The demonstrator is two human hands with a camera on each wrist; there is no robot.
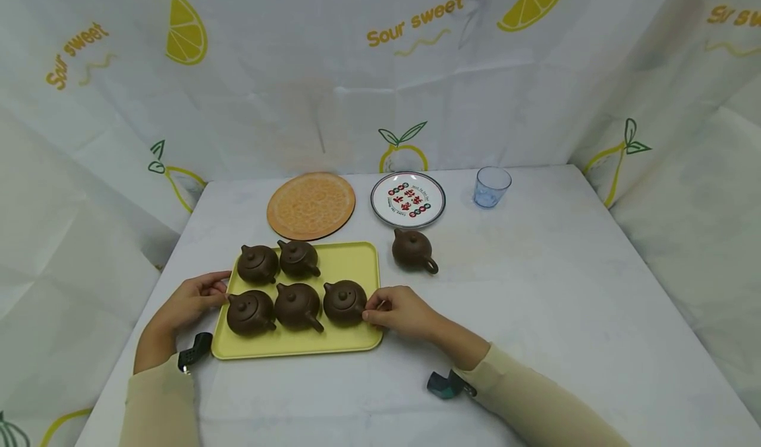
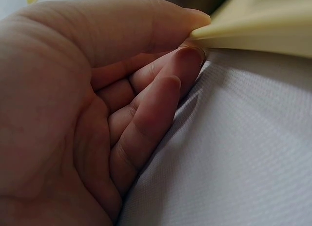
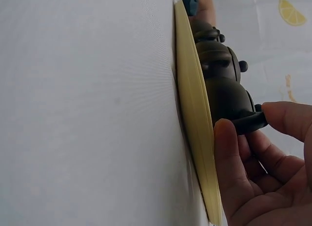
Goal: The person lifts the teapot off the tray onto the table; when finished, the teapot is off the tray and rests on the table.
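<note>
Several dark brown teapots (image 1: 297, 306) stand in two rows on a yellow rectangular tray (image 1: 351, 262). At the tray's left edge, my left hand (image 1: 189, 302) pinches the rim, thumb on top and fingertips against its underside in the left wrist view. My right hand (image 1: 407, 311) reaches over the right edge and holds the handle of the front-right teapot (image 1: 345, 302) between thumb and finger. The right wrist view shows that handle (image 3: 249, 122) in the fingers, with the teapot down on the tray. Another brown teapot (image 1: 411, 250) stands on the table, right of the tray.
Behind the tray lies a round orange mat (image 1: 311, 206) with a citrus-slice look. A white plate (image 1: 408, 199) with red lettering is to its right, then a blue-tinted glass (image 1: 491, 187). White printed curtain (image 1: 285, 90) hangs around the table's back and sides.
</note>
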